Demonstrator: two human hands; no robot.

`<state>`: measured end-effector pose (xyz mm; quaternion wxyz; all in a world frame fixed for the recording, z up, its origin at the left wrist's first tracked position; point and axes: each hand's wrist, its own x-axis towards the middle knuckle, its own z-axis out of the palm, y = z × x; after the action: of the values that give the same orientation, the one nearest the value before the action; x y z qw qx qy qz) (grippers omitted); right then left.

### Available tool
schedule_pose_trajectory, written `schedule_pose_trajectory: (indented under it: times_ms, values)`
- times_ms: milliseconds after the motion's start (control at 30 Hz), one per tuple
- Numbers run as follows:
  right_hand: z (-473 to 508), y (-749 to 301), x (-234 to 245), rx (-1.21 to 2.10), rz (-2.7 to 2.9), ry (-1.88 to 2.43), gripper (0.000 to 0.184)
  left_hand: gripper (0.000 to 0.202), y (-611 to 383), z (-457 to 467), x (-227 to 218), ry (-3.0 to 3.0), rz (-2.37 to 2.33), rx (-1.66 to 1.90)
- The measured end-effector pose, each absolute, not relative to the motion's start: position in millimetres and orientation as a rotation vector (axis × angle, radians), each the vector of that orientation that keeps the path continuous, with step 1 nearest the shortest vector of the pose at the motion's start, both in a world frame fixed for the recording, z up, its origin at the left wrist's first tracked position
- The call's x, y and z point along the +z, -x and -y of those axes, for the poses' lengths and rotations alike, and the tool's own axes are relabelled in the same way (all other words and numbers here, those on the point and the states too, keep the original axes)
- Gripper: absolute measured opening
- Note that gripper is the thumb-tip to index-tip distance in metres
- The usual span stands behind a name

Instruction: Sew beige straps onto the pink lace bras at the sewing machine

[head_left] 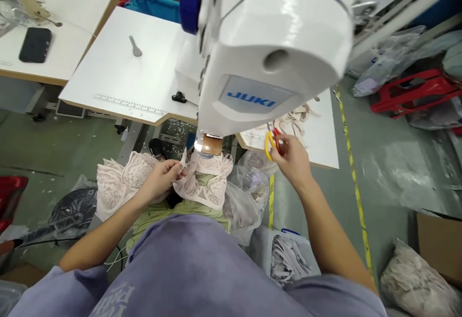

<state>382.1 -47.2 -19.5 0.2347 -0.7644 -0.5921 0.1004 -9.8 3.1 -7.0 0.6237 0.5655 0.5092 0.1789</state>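
My left hand [162, 176] is closed in a pinch on the narrow pale end of a beige lace bra [215, 193]. That bra lies in front of the sewing machine's needle area [210, 145], its upper edge close under the machine head. More lace bra cups [111, 187] hang to the left, beside my forearm. On the right, my right hand [291, 157] has its fingers closed at the handles of the scissors [267, 145], one loop yellow and one red. The scissors' blades point away from me at the table edge and are partly hidden by the machine.
The white machine head [285, 33] fills the upper middle. Fabric strips [298, 117] lie on the right table [323, 139]. A ruler [130, 104] and a grey spoon-shaped tool [134, 46] lie on the left table. Below are plastic bags [249, 201] and a bin of strips [265, 245].
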Motion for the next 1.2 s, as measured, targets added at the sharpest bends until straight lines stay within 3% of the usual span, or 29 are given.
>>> schedule_pose_trajectory:
  times_ms: [100, 200, 500, 700, 800, 1000, 1200]
  values:
    - [107.4, -338.0, -17.8, 0.589, 1.522, 1.784, 0.040, 0.038, 7.7, -1.7, -4.1, -1.171, -1.093, 0.400]
    - [146.0, -282.0, -21.3, 0.733, 1.761, 1.706, 0.049, 0.040, 4.1, -1.2, -8.0, -1.091, -1.041, 0.396]
    - [118.4, -215.2, -35.5, 0.445, 1.912, 1.620, 0.040, 0.031, -4.4, 4.9, 2.1, -1.171, -0.963, 0.425]
    - [108.3, -218.7, -33.9, 0.604, 1.951, 1.537, 0.038, 0.019, -3.6, 4.7, 2.5, -1.311, -1.047, 0.404]
    - [115.3, -221.5, -36.6, 0.688, 1.817, 1.553, 0.031, 0.022, -2.7, 3.0, -1.9, -1.313, -1.014, 0.449]
    - [129.9, -219.2, -45.4, 0.730, 1.684, 1.571, 0.049, 0.037, 1.2, -0.4, -1.0, -1.333, -1.004, 0.498]
    - [118.4, -209.0, -42.1, 0.729, 1.704, 1.562, 0.044, 0.037, 3.0, -1.1, -1.6, -1.346, -1.001, 0.440]
